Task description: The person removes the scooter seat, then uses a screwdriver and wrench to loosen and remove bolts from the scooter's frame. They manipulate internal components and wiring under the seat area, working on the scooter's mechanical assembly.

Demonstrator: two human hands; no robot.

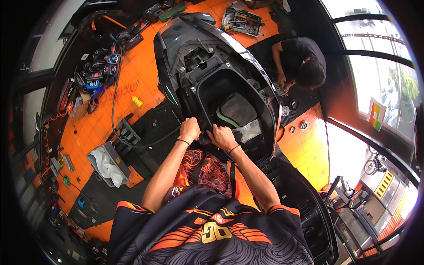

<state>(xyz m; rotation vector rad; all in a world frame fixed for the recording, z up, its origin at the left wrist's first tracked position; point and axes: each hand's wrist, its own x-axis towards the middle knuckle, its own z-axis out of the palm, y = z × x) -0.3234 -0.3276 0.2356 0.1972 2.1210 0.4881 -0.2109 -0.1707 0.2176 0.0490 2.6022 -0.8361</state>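
Observation:
A scooter (201, 66) with its seat off stands in front of me, its dark storage compartment (207, 95) exposed. Inside lies a dark pouch with green edging (237, 109), next to a clear plastic bag (247, 131). My left hand (190, 130) is closed in a fist at the scooter's near left side; what it holds is hidden. A black hose (152, 145) runs up close to that hand. Beside it, my right hand (223, 137) has curled fingers at the near edge of the compartment, and whatever they grip cannot be made out.
A co-worker (304, 62) crouches at the right, hands on a small metal part. Round metal parts (303, 125) lie on the orange floor. A tool tray (242, 21) stands at the far side, bottles (95, 75) at the left, a grey box with white plastic (108, 165) nearer, a black seat-shaped part (304, 198) at lower right.

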